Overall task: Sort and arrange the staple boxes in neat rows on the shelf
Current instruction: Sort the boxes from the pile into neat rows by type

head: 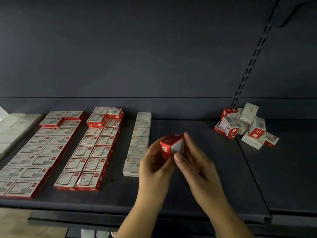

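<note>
Both my hands hold one small red and white staple box (169, 145) above the dark shelf (197, 177), tilted on a corner. My left hand (155, 164) cups it from the left with curled fingers. My right hand (195, 158) pinches its right side with thumb and fingers. To the left lie a single row of white boxes (139, 143), a double row of red and white boxes (92, 148), and another double row (34, 152) further left. A loose heap of mixed boxes (243, 126) sits at the back right.
Pale flat packs (15, 127) lie at the far left of the shelf. A slotted upright (252, 60) runs up the dark back wall at the right. A seam (252, 177) divides the shelf into two boards. The shelf's front edge (103, 203) runs below the rows.
</note>
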`<state>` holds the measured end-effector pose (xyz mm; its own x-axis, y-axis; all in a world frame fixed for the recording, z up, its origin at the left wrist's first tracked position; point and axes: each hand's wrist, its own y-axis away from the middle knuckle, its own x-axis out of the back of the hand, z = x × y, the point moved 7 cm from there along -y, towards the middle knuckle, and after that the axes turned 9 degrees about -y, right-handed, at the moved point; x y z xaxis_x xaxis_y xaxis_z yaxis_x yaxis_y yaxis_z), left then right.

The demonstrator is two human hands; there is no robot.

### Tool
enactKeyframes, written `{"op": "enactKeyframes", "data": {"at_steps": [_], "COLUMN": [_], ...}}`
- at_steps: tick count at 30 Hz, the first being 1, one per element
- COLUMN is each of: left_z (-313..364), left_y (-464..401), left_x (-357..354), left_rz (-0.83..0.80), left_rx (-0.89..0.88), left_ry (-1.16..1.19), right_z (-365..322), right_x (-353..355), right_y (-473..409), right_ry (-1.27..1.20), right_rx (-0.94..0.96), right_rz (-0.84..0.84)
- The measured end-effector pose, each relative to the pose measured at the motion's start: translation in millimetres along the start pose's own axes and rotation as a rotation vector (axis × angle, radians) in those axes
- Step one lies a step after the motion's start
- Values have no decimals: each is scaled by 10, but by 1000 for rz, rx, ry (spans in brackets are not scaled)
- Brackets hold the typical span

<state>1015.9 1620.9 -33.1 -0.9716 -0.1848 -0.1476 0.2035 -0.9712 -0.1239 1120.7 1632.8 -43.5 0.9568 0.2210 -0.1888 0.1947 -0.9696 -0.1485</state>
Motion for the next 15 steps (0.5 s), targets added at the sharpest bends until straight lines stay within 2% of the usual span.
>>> {"op": "enactKeyframes", "data": {"at_steps": [5,7,10,13,15], "left_z": [63,109,93,-19,-60], "left_y": [112,140,126,125,138], "left_x": [-206,-245,-182,-115,-111], "left_rz": [-264,-309,-183,-45,-29], "left_rx": [4,-34,-49,58,121], "left_ry": [39,-9,-67,-7,22], "right_z": [-13,-39,3,89,112], "right_x": [119,195,298,302,251], "right_y": [-78,-83,-47,-16,-17], "right_ry": [76,49,-119,-270,-308], "right_rx": [-66,-61,-95,-149,-183], "right_rz": [13,39,117,156,129]}}
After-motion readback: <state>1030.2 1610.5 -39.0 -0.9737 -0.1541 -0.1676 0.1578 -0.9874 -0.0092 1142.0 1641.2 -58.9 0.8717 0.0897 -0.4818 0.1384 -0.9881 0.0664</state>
